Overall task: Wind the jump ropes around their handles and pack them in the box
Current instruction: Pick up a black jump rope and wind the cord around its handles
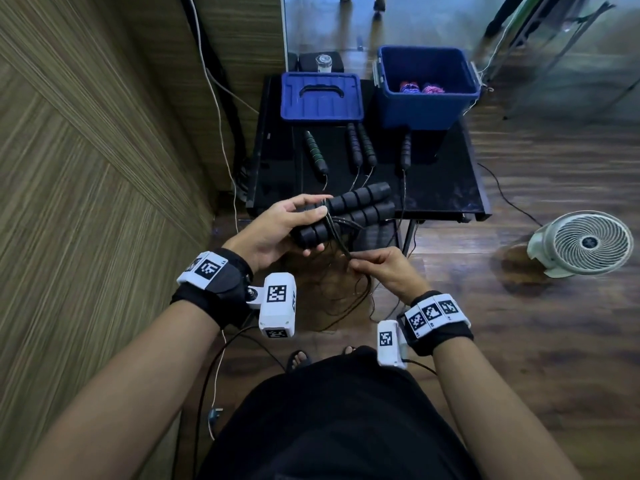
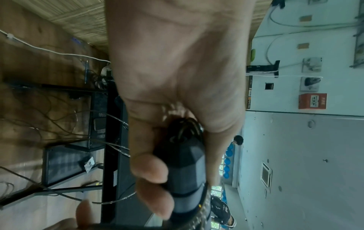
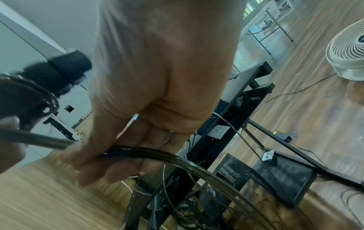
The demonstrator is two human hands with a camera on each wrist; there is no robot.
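Before table edge (image 1: 443,213) | left hand (image 1: 277,225) grips handles (image 1: 349,211) | right hand (image 1: 384,268) pinches rope (image 1: 341,244)

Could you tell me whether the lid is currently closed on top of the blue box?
No, the blue lid lies flat on the black table beside the open blue box, which shows wound ropes inside.

Both forearms reach forward, wrists strapped. Left hand (image 1: 277,225) is palm-up with fingers curled round the handles (image 1: 349,211); right hand (image 1: 388,268) pinches the rope (image 1: 341,244) just below.
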